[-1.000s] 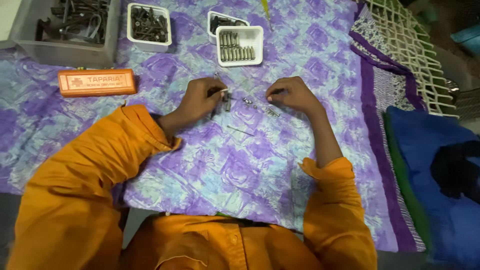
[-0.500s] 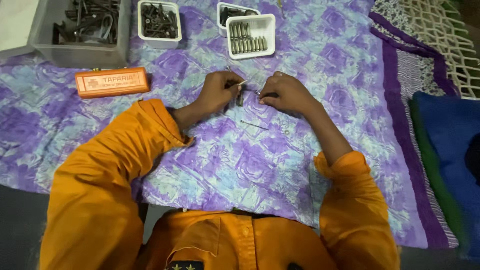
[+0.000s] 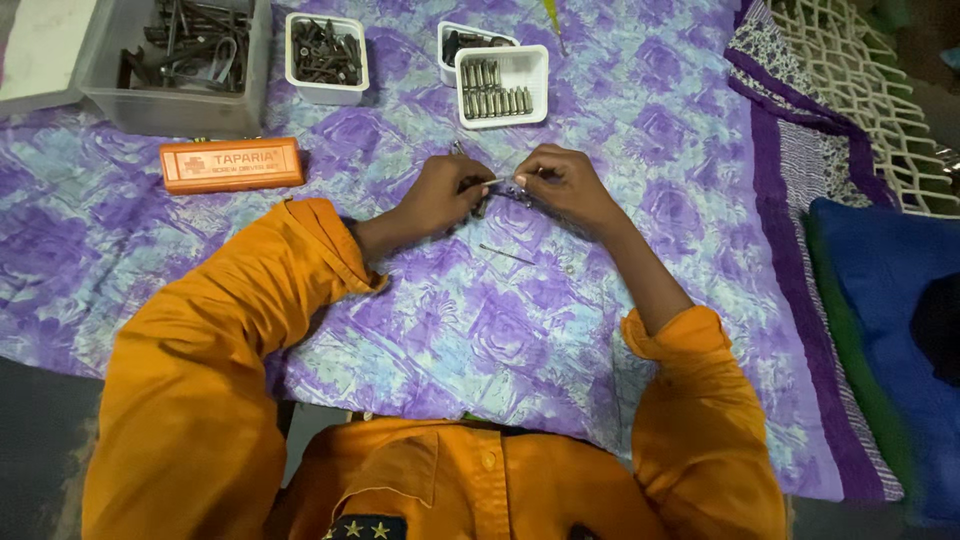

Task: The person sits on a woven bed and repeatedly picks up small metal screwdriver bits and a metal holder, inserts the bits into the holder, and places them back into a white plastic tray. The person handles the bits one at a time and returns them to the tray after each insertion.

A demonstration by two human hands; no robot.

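Note:
My left hand [image 3: 447, 192] and my right hand [image 3: 562, 181] meet over a purple patterned cloth [image 3: 480, 320]. Both pinch small metal parts [image 3: 503, 186] held between the fingertips; the parts are too small to name. A thin metal pin [image 3: 506, 254] lies on the cloth just in front of my hands. Orange sleeves cover both arms.
At the far edge stand a white tray of metal bits [image 3: 503, 88], a white tub of dark screws [image 3: 326, 57] and a grey bin of dark hardware [image 3: 180, 65]. An orange case [image 3: 231, 164] lies to the left. A blue cushion [image 3: 890, 330] sits on the right.
The two hands have drawn closer together around the small parts. The view has shifted slightly; the trays and case keep their places.

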